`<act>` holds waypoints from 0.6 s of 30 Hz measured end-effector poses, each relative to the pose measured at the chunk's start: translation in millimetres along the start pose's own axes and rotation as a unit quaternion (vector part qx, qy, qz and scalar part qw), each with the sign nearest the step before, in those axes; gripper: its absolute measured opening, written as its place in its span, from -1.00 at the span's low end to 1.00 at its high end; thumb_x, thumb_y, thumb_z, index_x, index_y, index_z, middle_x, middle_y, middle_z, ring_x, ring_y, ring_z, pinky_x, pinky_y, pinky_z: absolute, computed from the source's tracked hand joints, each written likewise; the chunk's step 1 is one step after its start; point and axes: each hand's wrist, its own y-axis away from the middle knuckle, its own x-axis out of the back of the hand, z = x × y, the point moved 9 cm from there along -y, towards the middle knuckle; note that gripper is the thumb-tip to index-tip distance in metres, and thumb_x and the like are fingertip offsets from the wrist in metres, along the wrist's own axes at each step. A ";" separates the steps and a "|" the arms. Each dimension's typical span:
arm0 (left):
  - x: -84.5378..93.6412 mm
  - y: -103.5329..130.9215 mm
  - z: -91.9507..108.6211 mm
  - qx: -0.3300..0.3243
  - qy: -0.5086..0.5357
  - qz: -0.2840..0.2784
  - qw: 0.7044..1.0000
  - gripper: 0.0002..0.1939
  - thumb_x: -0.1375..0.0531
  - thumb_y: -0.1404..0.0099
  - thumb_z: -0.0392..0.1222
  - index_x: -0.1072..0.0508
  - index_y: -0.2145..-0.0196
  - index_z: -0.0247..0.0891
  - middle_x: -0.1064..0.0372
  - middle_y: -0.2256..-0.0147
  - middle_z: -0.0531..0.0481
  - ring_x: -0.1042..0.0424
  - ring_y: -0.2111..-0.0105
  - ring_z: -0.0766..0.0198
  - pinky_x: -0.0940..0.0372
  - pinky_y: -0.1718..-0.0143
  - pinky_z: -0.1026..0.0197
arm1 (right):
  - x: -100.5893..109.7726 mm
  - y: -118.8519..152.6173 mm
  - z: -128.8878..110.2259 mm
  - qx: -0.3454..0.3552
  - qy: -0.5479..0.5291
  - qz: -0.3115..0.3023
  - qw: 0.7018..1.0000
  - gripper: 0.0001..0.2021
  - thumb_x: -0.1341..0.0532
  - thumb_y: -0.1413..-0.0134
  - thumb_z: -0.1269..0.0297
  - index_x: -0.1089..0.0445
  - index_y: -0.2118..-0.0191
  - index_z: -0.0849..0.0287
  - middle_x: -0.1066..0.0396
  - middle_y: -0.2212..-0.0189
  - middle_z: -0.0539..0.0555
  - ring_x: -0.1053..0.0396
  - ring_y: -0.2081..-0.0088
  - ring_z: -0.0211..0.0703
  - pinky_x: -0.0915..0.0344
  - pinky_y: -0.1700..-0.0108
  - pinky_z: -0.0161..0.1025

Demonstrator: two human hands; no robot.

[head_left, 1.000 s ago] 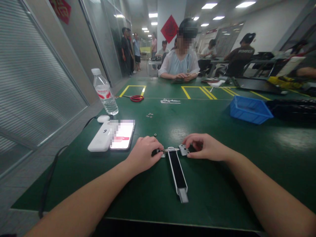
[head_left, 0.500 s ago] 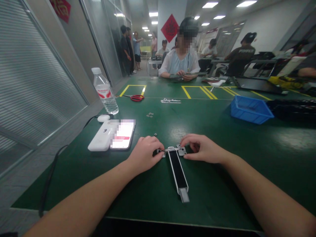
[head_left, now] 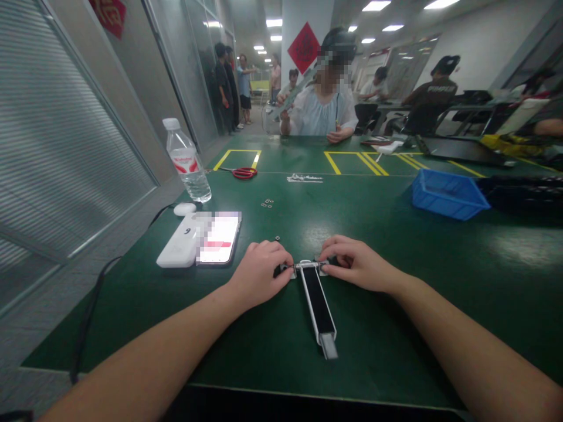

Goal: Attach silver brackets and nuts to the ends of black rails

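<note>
A long, narrow metal piece with a white rim and a black inner strip (head_left: 320, 302) lies on the green table, a grey tab at its near end. Across its far end runs a thin metal rod (head_left: 308, 265) with a small metal bracket on each side. My left hand (head_left: 264, 268) is closed on the left bracket (head_left: 288, 273), fingertips hiding most of it. My right hand (head_left: 360, 265) pinches the right bracket (head_left: 324, 271) between thumb and fingers, so only its edge shows. A small nut-like ring (head_left: 277, 238) lies just beyond my left hand.
To the left are a phone (head_left: 222, 237), a white power bank (head_left: 178, 246) and a water bottle (head_left: 188, 164). Farther off lie small rings (head_left: 267, 203), red-handled scissors (head_left: 244, 173) and white strips (head_left: 304, 178). A blue bin (head_left: 448, 196) stands right. A person sits opposite.
My right hand has shifted slightly left and closed over the right bracket, which showed more before. My left hand stays put. The person opposite has raised a long flat piece.
</note>
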 end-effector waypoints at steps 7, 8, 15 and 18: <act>1.6 -0.5 3.0 -0.005 -0.003 0.007 1.000 -0.94 -0.18 -0.24 -0.28 -0.46 0.31 -0.24 -0.43 0.27 0.00 -0.37 0.23 0.14 -0.14 0.23 0.10 | -2.8 -1.0 -2.6 0.016 0.011 0.010 1.000 -0.84 -0.19 -0.20 0.25 -0.47 0.28 0.19 -0.33 0.25 0.08 -0.21 0.48 -0.37 -0.20 0.47 -0.36; 1.4 -0.7 3.2 -0.006 -0.004 0.008 1.000 -0.94 -0.18 -0.23 -0.28 -0.46 0.31 -0.24 -0.43 0.27 0.00 -0.37 0.23 0.14 -0.14 0.23 0.09 | -2.9 -1.0 -3.1 0.018 0.011 0.012 1.000 -0.84 -0.19 -0.20 0.25 -0.47 0.29 0.20 -0.33 0.25 0.08 -0.21 0.48 -0.37 -0.19 0.47 -0.36; 1.5 0.4 3.3 -0.005 0.003 0.011 1.000 -0.93 -0.16 -0.23 -0.27 -0.44 0.32 -0.24 -0.42 0.28 -0.01 -0.36 0.23 0.14 -0.12 0.23 0.09 | -3.0 -1.3 -4.7 0.020 0.008 0.015 1.000 -0.87 -0.19 -0.18 0.28 -0.44 0.30 0.21 -0.34 0.27 0.07 -0.21 0.49 -0.37 -0.19 0.48 -0.37; 1.3 1.1 1.7 0.006 0.016 0.002 1.000 -0.93 -0.17 -0.23 -0.25 -0.44 0.30 -0.24 -0.42 0.27 0.01 -0.36 0.22 0.15 -0.12 0.20 0.07 | -3.3 -1.2 -3.3 0.015 0.007 0.015 1.000 -0.87 -0.19 -0.18 0.28 -0.44 0.29 0.21 -0.34 0.27 0.07 -0.21 0.48 -0.37 -0.19 0.47 -0.37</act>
